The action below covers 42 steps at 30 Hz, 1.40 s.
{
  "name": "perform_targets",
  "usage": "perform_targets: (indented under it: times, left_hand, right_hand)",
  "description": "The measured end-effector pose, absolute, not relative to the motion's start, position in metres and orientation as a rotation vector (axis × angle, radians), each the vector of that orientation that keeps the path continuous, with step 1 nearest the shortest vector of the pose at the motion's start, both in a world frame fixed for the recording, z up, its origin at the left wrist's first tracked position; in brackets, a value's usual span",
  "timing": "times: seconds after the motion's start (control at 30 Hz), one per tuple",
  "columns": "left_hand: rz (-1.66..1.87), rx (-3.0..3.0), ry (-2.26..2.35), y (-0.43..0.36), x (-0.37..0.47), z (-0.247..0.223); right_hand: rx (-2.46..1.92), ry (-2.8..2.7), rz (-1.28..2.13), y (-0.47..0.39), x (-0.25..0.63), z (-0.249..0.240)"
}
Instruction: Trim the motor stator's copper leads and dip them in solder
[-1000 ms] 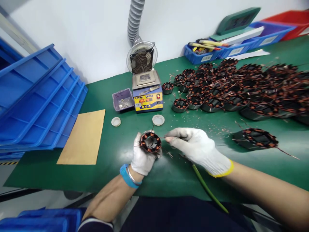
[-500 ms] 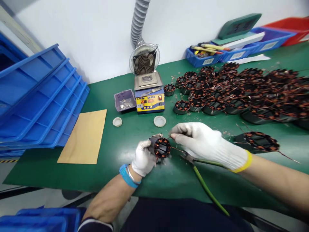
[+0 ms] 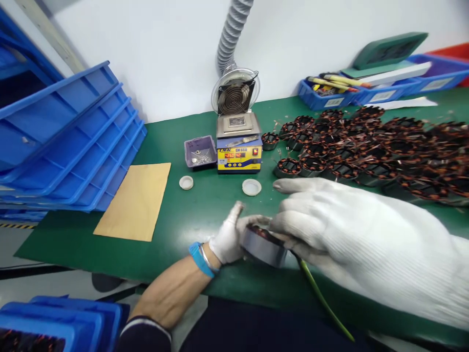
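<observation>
A motor stator (image 3: 264, 247), a dark ring with copper windings, is tilted between my two gloved hands, its smooth side facing me. My left hand (image 3: 231, 235) supports it from the left, fingers behind the rim and thumb raised. From the right, my right hand (image 3: 330, 230) reaches across close to the camera; its thumb and fingertips close on the stator's right edge. Below it runs one green handle of the cutting pliers (image 3: 322, 296); their jaws are hidden. Many more wound stators (image 3: 340, 168) sit at the right, partly covered by my right hand.
A yellow-blue solder pot (image 3: 239, 161) stands at the back under a fan and hose. Beside it is a purple tray (image 3: 187, 149). Two small white dishes (image 3: 251, 187) lie in front. Stacked blue crates (image 3: 120, 132) and a tan sheet (image 3: 135, 203) occupy the left.
The stator has turned from showing its open face to showing its side. My right hand has come nearer the camera and onto the stator. My left thumb has lifted; the view has shifted left.
</observation>
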<state>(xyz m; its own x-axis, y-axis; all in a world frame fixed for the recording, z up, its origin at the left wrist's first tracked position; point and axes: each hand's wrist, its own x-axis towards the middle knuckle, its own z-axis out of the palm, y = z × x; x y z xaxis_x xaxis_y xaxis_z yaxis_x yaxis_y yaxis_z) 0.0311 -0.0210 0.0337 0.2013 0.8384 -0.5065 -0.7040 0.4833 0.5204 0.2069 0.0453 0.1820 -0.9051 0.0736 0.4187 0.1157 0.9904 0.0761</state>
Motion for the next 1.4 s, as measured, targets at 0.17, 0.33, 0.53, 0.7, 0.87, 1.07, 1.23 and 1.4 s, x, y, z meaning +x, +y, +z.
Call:
perform_targets:
  times: [0.17,0.33,0.53,0.7,0.87,1.07,1.23,1.4]
  left_hand:
    - [1.144,0.322,0.637,-0.032,0.024,0.055]
    - [1.557,-0.01,0.784,-0.019,0.015,0.062]
    - [0.929,0.204,0.702,-0.024,0.027,0.055]
    - [1.445,0.109,0.608,-0.029,0.015,0.069]
    - [1.035,0.221,0.647,-0.023,0.022,0.053]
    - [1.134,0.326,0.701,-0.031,0.035,0.045]
    - [1.367,0.203,0.937,-0.029,0.036,0.051]
    - [1.505,0.131,1.012,-0.026,0.04,0.047]
  right_hand:
    - [-0.17,-2.785,-0.172,0.056,0.216,0.18]
    - [-0.094,-2.744,-0.176,0.052,0.21,0.19]
    - [-0.033,-2.735,-0.211,0.058,0.208,0.188]
    - [-0.149,-2.747,-0.01,0.066,0.213,0.193]
    - [-0.28,-2.765,-0.039,0.061,0.2,0.175]
    - [-0.542,-2.6,0.323,0.069,0.217,0.155]
    - [-0.991,-1.929,0.732,0.068,0.23,0.151]
    - [-0.82,-2.513,0.455,0.056,0.208,0.104]
